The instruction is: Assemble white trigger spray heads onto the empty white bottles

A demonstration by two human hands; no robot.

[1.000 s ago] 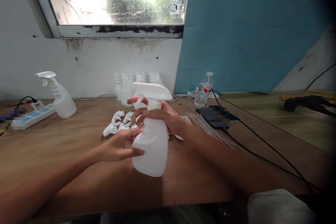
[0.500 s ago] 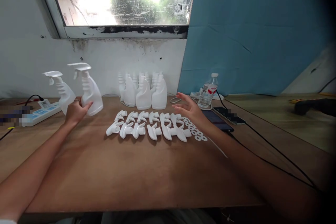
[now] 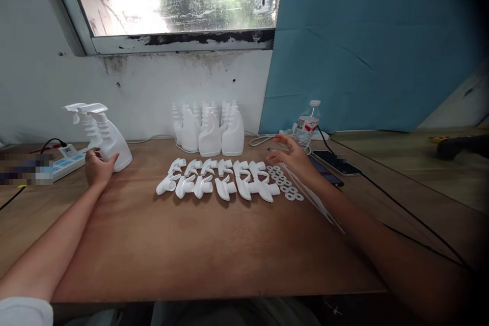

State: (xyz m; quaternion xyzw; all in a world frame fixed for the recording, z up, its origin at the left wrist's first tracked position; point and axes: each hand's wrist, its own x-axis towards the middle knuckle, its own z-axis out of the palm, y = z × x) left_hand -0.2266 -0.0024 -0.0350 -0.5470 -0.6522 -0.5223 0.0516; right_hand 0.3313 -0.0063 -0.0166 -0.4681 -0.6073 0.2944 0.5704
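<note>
Trigger spray bottle (image 3: 117,143), left of frame, between the fingers of the left hand (image 3: 98,168); a nudge while bottles crowd together could topple the second spray bottle (image 3: 90,130); right hand (image 3: 300,160), right of centre, fingers loosely spread; brown wooden tabletop (image 3: 191,249); stained white wall (image 3: 153,79), window (image 3: 126,5) above

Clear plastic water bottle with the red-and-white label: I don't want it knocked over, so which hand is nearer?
Right. The right hand is just in front of the water bottle, empty. The left hand is far off to the left, around a white plastic spray bottle.
</note>
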